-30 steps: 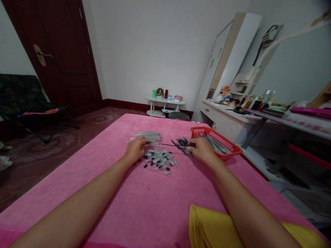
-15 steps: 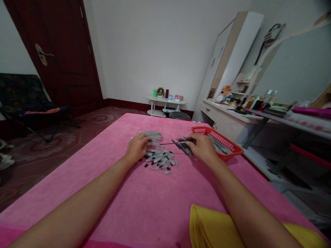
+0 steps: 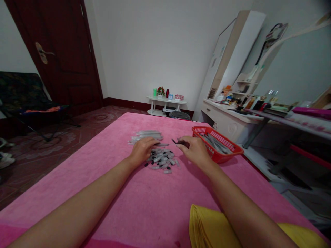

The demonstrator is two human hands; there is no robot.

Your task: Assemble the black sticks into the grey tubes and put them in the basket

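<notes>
On the pink cloth (image 3: 155, 193) lies a heap of small grey caps with black ends (image 3: 162, 160). My left hand (image 3: 142, 150) rests at the heap's left edge, fingers curled around a grey pen barrel whose tip pokes out to the right. My right hand (image 3: 192, 151) lies over a bunch of thin black refills (image 3: 178, 141), fingers closed; what they pinch is hidden. Behind my left hand sits a pile of grey pen barrels (image 3: 146, 136). A red basket (image 3: 216, 146) with finished pens stands just right of my right hand.
A yellow cloth (image 3: 212, 225) lies at the near right on the pink surface. Off the right edge stand a white dresser (image 3: 227, 117) crowded with bottles and a mirror. A small white table (image 3: 165, 103), a dark door and a folding chair (image 3: 28, 110) are farther off.
The thin refill stretched between my hands has gone into the barrel in my left hand. My right hand has slid left, toward the cap heap, covering the refill bunch.
</notes>
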